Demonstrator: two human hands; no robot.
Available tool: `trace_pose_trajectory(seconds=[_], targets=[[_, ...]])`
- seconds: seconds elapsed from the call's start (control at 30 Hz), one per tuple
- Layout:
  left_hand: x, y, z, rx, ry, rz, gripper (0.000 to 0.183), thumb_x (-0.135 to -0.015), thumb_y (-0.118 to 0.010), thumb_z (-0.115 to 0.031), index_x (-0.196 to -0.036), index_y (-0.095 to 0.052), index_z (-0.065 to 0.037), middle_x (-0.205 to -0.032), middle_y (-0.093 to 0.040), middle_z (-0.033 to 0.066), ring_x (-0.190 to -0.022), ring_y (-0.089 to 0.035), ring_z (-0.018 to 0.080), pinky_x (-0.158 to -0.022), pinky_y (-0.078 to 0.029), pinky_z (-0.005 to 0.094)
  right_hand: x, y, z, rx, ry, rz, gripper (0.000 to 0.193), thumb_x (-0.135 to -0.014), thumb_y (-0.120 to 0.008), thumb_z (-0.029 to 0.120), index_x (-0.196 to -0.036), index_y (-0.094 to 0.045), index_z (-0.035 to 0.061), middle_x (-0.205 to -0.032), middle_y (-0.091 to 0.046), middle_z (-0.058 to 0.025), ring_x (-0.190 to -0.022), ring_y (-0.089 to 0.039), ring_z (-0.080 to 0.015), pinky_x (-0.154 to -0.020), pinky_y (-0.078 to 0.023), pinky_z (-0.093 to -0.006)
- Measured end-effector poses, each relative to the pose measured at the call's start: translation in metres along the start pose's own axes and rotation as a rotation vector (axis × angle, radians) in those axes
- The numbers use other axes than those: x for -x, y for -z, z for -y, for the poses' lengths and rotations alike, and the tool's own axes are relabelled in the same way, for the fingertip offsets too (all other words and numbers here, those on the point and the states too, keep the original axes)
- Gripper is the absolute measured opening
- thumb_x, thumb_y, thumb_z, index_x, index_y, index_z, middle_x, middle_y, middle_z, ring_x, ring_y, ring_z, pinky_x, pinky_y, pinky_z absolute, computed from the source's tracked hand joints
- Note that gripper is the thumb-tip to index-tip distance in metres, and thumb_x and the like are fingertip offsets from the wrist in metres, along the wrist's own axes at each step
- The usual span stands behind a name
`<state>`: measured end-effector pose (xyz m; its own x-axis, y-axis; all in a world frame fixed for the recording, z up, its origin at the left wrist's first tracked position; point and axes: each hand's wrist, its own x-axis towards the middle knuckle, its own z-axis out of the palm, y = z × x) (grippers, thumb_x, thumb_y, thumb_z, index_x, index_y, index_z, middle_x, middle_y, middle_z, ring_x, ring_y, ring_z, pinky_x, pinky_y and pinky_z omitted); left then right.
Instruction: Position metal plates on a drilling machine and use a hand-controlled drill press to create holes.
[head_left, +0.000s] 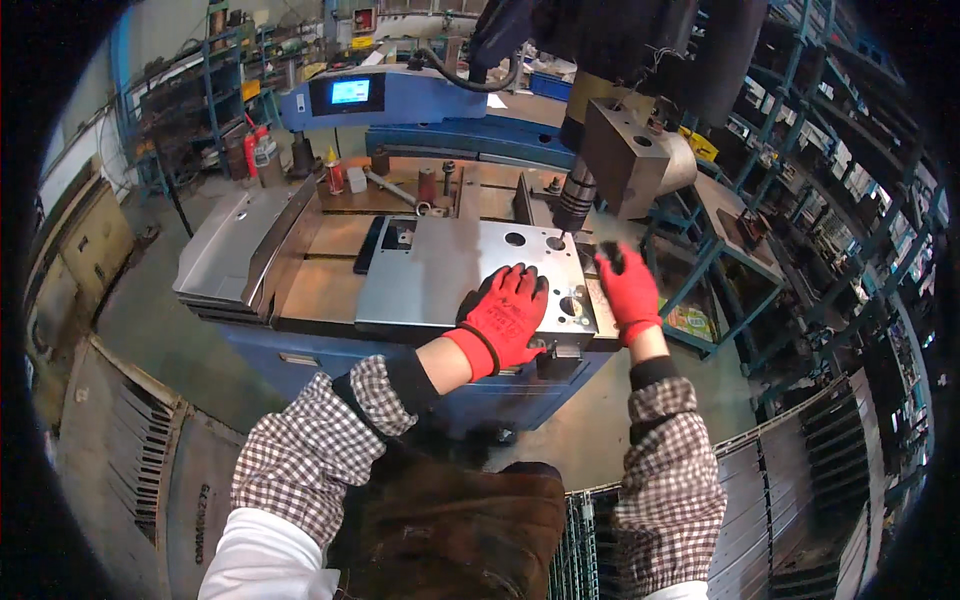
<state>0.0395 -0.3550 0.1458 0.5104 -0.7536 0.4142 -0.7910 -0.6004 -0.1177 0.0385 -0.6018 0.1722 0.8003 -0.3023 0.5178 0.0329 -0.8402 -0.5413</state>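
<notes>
The plate (pixel 430 285) has holes (pixel 515 239); remaining work is unclear. Left hand (pixel 507 310) lies flat, ungrasping, on it; right hand (pixel 630 288), beside it: grip unclear.

two hands (pixel 507 310) (pixel 629 288), one metal plate (pixel 405 288), one screen (pixel 350 91)

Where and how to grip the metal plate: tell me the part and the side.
Grip the metal plate by its near edge, probably left of the left hand, coming from the near side: it lies flat, that stretch is bare, and the drill stands by the far right corner. Clearance underneath cannot be told.
</notes>
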Motion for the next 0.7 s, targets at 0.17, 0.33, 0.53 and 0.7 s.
trace_pose_trajectory(seconds=[0.17,0.33,0.53,0.7], targets=[[0.003,-0.006,-0.001,0.056,0.009,-0.044,0.096,-0.074,-0.078,-0.055,-0.143,-0.045,0.003,-0.145,-0.045,0.0291,-0.138,-0.041,0.0433,-0.119,-0.027,0.0536,0.011,0.026,0.044,-0.349,0.4,0.043,0.062,-0.076,-0.088,0.02,-0.131,-0.064,0.0074,-0.121,-0.068,-0.0158,-0.111,-0.066,-0.0323,-0.098,-0.051,-0.0404],[0.001,-0.001,-0.001,0.107,0.003,-0.1,0.096,-0.072,-0.079,-0.053,-0.142,-0.046,0.003,-0.144,-0.047,0.0277,-0.137,-0.042,0.0429,-0.119,-0.027,0.0537,0.002,0.002,0.052,-0.29,0.277,0.033,0.052,-0.074,-0.085,0.018,-0.123,-0.069,0.0097,-0.119,-0.069,-0.0152,-0.11,-0.066,-0.034,-0.095,-0.052,-0.0408],[0.006,-0.004,0.005,0.126,0.018,-0.101,0.095,-0.071,-0.079,-0.051,-0.141,-0.046,0.004,-0.143,-0.047,0.0276,-0.136,-0.042,0.0427,-0.118,-0.028,0.0535,0.006,0.039,0.069,0.32,0.512,0.031,0.043,-0.07,-0.082,0.022,-0.112,-0.074,0.017,-0.108,-0.071,-0.0101,-0.102,-0.066,-0.0361,-0.085,-0.053,-0.044],[0.003,-0.005,0.002,0.115,0.032,-0.107,0.095,-0.07,-0.08,-0.051,-0.14,-0.047,0.005,-0.142,-0.048,0.0277,-0.136,-0.043,0.0421,-0.118,-0.029,0.0534,-0.02,0.115,0.033,0.484,0.121,0.06,0.037,-0.088,-0.076,0.026,-0.12,-0.07,0.0094,-0.119,-0.07,-0.0127,-0.108,-0.066,-0.0318,-0.09,-0.053,-0.0397]])
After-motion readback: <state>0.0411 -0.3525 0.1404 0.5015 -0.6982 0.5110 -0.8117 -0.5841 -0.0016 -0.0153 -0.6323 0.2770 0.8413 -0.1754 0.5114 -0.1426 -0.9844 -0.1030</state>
